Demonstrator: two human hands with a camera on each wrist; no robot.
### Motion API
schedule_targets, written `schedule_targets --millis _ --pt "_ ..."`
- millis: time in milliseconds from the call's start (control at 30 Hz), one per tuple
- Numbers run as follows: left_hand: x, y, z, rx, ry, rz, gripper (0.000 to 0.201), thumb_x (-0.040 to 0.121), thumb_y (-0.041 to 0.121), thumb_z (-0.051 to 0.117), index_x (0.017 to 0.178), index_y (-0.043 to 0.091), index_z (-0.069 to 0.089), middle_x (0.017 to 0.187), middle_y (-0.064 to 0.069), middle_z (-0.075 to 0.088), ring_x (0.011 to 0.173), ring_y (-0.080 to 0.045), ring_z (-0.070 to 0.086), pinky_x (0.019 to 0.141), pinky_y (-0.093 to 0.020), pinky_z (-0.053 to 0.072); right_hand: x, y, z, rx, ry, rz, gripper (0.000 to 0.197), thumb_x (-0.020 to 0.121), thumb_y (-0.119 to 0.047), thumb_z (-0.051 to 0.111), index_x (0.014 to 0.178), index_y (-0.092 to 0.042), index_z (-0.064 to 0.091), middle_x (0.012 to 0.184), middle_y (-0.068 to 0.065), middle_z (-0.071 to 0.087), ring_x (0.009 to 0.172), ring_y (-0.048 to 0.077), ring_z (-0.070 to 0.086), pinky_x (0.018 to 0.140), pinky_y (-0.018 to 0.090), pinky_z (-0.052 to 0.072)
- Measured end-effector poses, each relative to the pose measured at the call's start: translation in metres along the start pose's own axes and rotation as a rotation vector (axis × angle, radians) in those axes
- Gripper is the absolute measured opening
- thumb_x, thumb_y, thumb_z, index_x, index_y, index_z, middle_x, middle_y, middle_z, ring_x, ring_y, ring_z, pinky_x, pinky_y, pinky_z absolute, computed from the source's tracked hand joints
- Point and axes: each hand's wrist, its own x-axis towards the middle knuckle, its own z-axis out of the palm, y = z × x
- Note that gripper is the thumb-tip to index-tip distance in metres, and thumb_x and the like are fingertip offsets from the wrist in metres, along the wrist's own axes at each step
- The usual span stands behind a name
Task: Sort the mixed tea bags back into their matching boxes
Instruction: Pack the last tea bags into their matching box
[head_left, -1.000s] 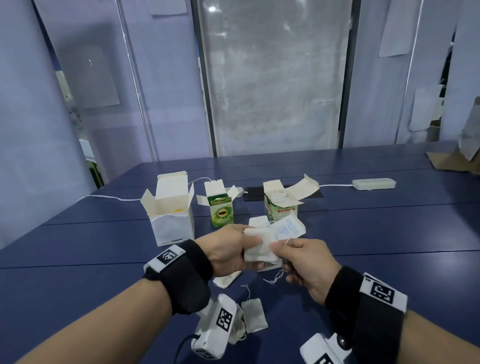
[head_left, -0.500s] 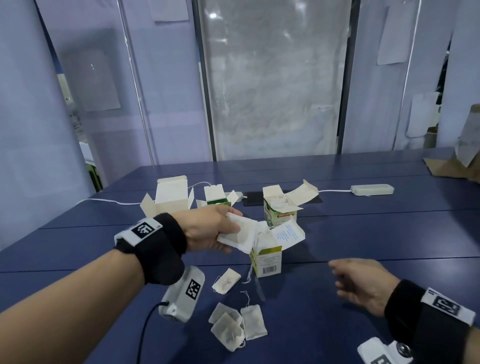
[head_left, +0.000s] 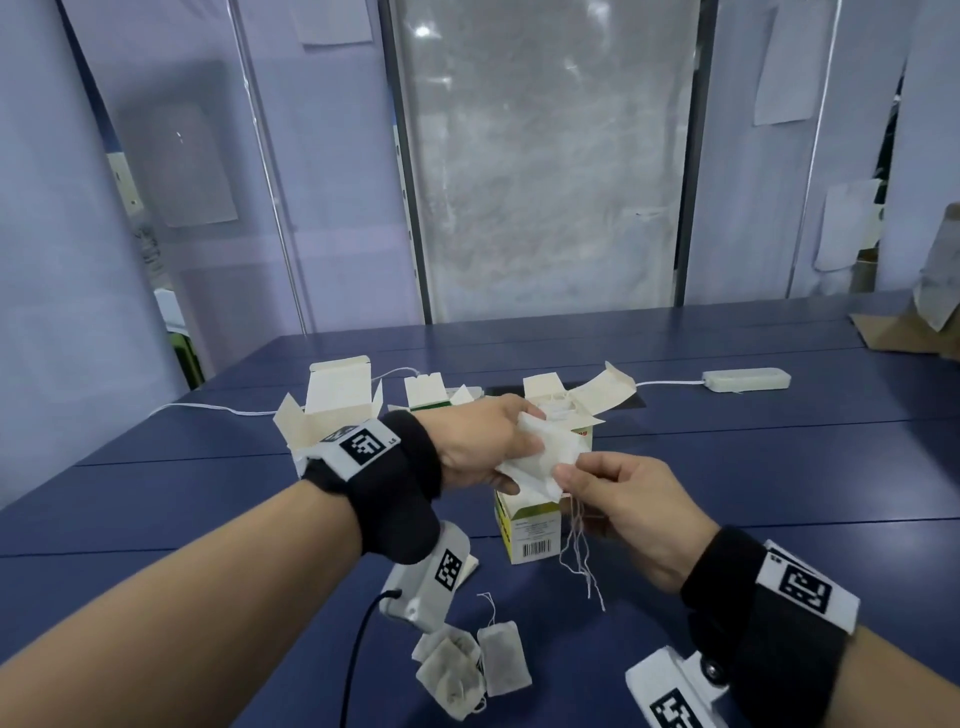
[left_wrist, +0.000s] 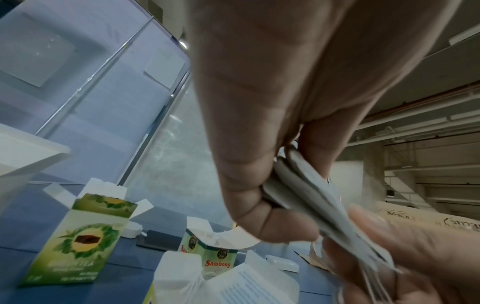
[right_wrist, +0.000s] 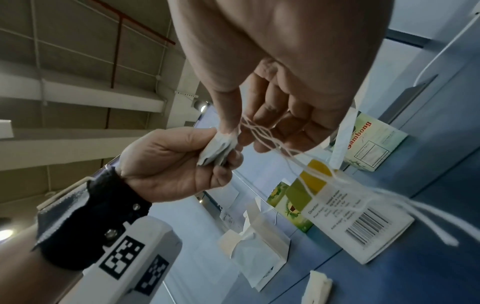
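Note:
My left hand (head_left: 511, 449) grips a small stack of white tea bags (head_left: 545, 457) above the near barcode box (head_left: 532, 535), whose top is open. The right hand (head_left: 569, 475) pinches the stack's lower right corner between thumb and forefinger, and the strings (head_left: 579, 556) dangle below. In the left wrist view the stack of tea bags (left_wrist: 306, 185) sits between thumb and fingers. The right wrist view shows the strings (right_wrist: 272, 142) crossing my right fingers. Behind stand a white box (head_left: 332, 410), a green tea box (left_wrist: 78, 242) and a Sambong box (left_wrist: 217, 259), all open.
Three loose brownish tea bags (head_left: 467, 670) lie on the dark blue table (head_left: 779, 467) near its front, under my left forearm. A white power adapter (head_left: 745, 379) with its cable and a dark flat device lie behind the boxes. Brown cardboard (head_left: 904, 332) sits at the far right.
Half a second ago my right hand hung away at the lower right, empty. It has come back up and taken the corner of the stack, which my left hand has kept holding.

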Motion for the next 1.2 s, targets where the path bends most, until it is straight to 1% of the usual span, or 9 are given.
schedule_targets --millis 167,267,467,600,733,900,1000,1100,1200 --pt "0.014 0.011 0.005 -0.027 0.008 0.041 0.016 0.099 0.012 0.047 0.114 0.017 0.043 0.097 -0.006 0.056 0.080 -0.017 0.056 0.061 -0.027 0.045 0.015 -0.012 -0.019 -0.040 0.039 0.008 0.010 0.080 -0.008 0.073 0.083 0.001 0.071 0.068 0.006 0.065 0.055 0.011 0.056 0.057 0.027 0.046" --pt "0.023 0.008 -0.001 -0.135 0.047 0.006 0.012 0.099 0.026 0.049 0.104 0.015 0.047 0.094 -0.008 0.057 0.080 -0.023 0.054 0.061 -0.030 0.044 0.033 -0.028 -0.035 -0.203 0.046 -0.010 0.008 0.079 -0.007 0.075 0.082 0.000 0.072 0.062 0.002 0.065 0.049 0.007 0.054 0.048 0.018 0.044" --pt "0.038 -0.051 -0.039 0.195 0.368 0.018 0.010 0.087 0.022 0.066 0.082 0.021 0.058 0.076 0.004 0.055 0.068 -0.010 0.051 0.058 -0.020 0.044 0.081 -0.042 -0.041 -0.891 0.080 -0.245 0.017 0.078 -0.017 0.076 0.068 -0.004 0.071 0.068 0.010 0.068 0.064 0.011 0.057 0.067 0.027 0.049" --pt "0.043 -0.090 -0.035 0.349 0.307 -0.006 0.014 0.082 0.015 0.070 0.082 0.025 0.061 0.083 0.001 0.054 0.079 -0.014 0.052 0.073 -0.021 0.041 0.086 -0.023 -0.011 -1.327 -0.061 -0.369 0.010 0.083 -0.029 0.064 0.080 -0.027 0.074 0.079 -0.010 0.070 0.077 0.014 0.064 0.067 0.027 0.050" --pt "0.051 -0.112 -0.031 0.392 0.282 -0.026 0.010 0.087 0.019 0.064 0.097 0.023 0.066 0.094 0.005 0.056 0.091 -0.008 0.052 0.075 -0.016 0.038 0.083 -0.006 0.006 -1.672 -0.249 -0.500 0.017 0.080 -0.035 0.057 0.079 -0.023 0.068 0.084 -0.002 0.061 0.081 0.026 0.060 0.062 0.031 0.047" --pt "0.056 -0.121 -0.027 0.322 0.291 -0.028 0.013 0.089 0.022 0.063 0.099 0.014 0.068 0.080 0.008 0.057 0.078 -0.008 0.052 0.061 -0.009 0.041 0.083 -0.001 0.012 -1.756 -0.353 -0.469 0.037 0.079 -0.050 0.064 0.063 -0.018 0.054 0.077 -0.005 0.061 0.076 0.022 0.059 0.056 0.030 0.046" --pt "0.059 -0.118 -0.022 0.209 0.290 -0.010 0.012 0.087 0.025 0.067 0.098 0.020 0.062 0.084 0.006 0.057 0.070 -0.008 0.052 0.060 -0.018 0.043 0.083 -0.001 0.015 -1.739 -0.393 -0.366 0.027 0.079 -0.038 0.066 0.063 -0.023 0.051 0.070 -0.006 0.056 0.069 0.020 0.055 0.048 0.025 0.033" --pt "0.062 -0.115 -0.015 0.188 0.267 0.004 0.013 0.086 0.024 0.068 0.096 0.021 0.060 0.083 0.002 0.057 0.066 -0.011 0.050 0.060 -0.021 0.043 0.082 -0.002 0.012 -1.689 -0.446 -0.267 0.002 0.075 -0.025 0.059 0.075 -0.025 0.061 0.076 -0.006 0.060 0.068 0.017 0.053 0.051 0.025 0.036" --pt "0.064 -0.117 -0.010 0.179 0.275 0.005 0.007 0.088 0.022 0.066 0.093 0.021 0.061 0.076 0.002 0.056 0.060 -0.011 0.047 0.058 -0.023 0.043 0.079 0.001 0.007 -1.641 -0.499 -0.217 0.003 0.072 -0.026 0.053 0.070 -0.028 0.052 0.075 -0.008 0.059 0.072 0.014 0.056 0.054 0.025 0.038"
